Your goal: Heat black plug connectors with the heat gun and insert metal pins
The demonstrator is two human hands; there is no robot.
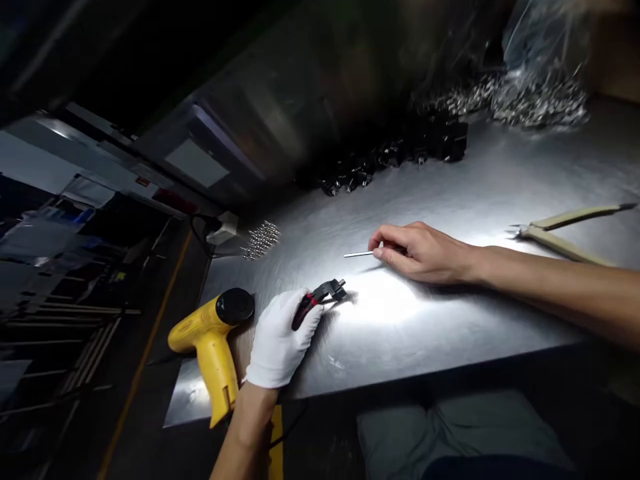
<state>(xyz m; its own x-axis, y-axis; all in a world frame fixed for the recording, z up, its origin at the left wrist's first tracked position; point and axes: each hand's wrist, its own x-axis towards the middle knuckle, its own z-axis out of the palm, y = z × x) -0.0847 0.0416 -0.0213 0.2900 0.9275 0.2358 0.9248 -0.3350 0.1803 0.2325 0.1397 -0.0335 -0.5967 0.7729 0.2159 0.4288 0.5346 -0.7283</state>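
My left hand [283, 337], in a white glove, is closed around a dark tool with red marks on it [306, 308]; its exact kind is unclear. A small blackish block [334, 291] sits at the tool's far end, just above the metal tabletop [380, 353]. My bare right hand [423, 253] pinches a thin silvery rod [357, 254] between thumb and fingers. The rod points left, up and to the right of the block, and the two are apart. Right of that hand lies a pair of pliers [537, 231] with pale handles, its jaws spread.
A yellow heat gun [213, 340] rests at the table's left end. Behind it stand several small metal pins [261, 240]. Black parts [395, 153] line the back of the table, with a heap of shiny metal pieces [543, 103] and clear plastic [540, 40] at back right.
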